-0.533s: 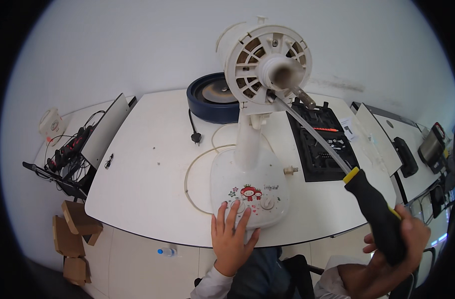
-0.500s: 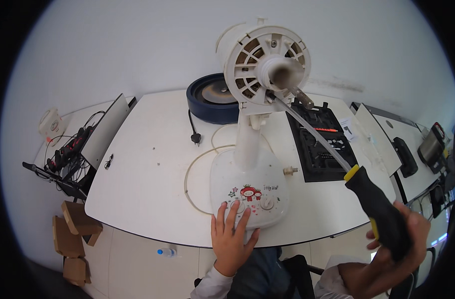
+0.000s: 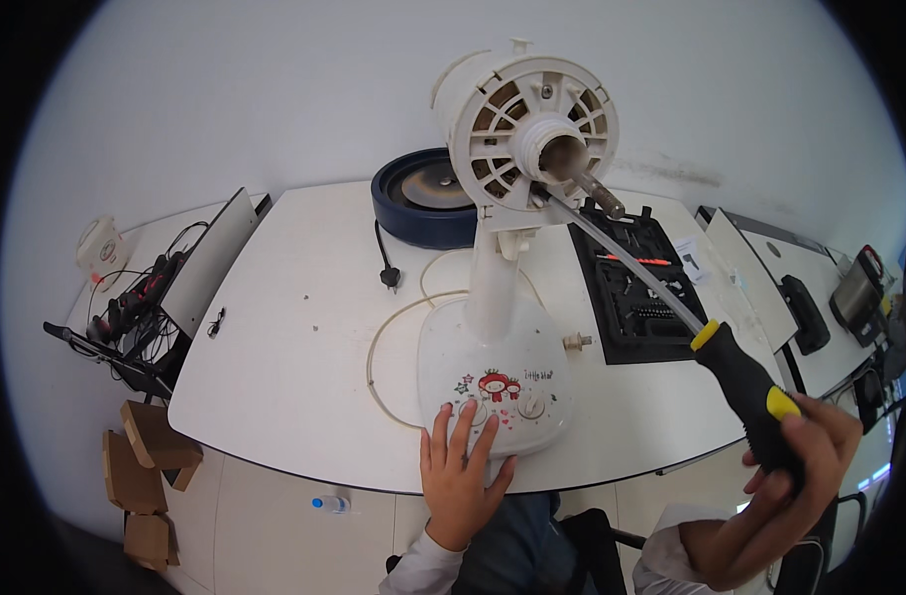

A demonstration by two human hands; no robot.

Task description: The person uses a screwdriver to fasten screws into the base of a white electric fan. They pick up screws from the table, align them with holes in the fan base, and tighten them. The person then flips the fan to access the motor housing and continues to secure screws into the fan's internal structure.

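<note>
A white electric fan without its blades stands on the table, its motor housing (image 3: 503, 109) facing me and a metal shaft (image 3: 600, 193) sticking out of the centre. Spread over the front of the fan's base (image 3: 537, 342), beside the dials, lies my left hand (image 3: 461, 476), fingers apart. My right hand (image 3: 810, 456) grips the black and yellow handle of a long screwdriver (image 3: 745, 382). The blade runs up to the lower part of the slotted motor cover, and its tip sits in an opening there, so the tip itself is hidden.
Behind the fan is a round dark blue appliance (image 3: 413, 208) with a black plug (image 3: 390, 278). An open black tool case (image 3: 631, 342) lies to the right, near a small plastic fitting (image 3: 578, 341). Cardboard boxes (image 3: 136, 476) and a bottle (image 3: 330, 504) are on the floor.
The screwdriver handle has turned in my right hand, its yellow patch now facing up, and my fingers have shifted on it. My left hand stays on the base.
</note>
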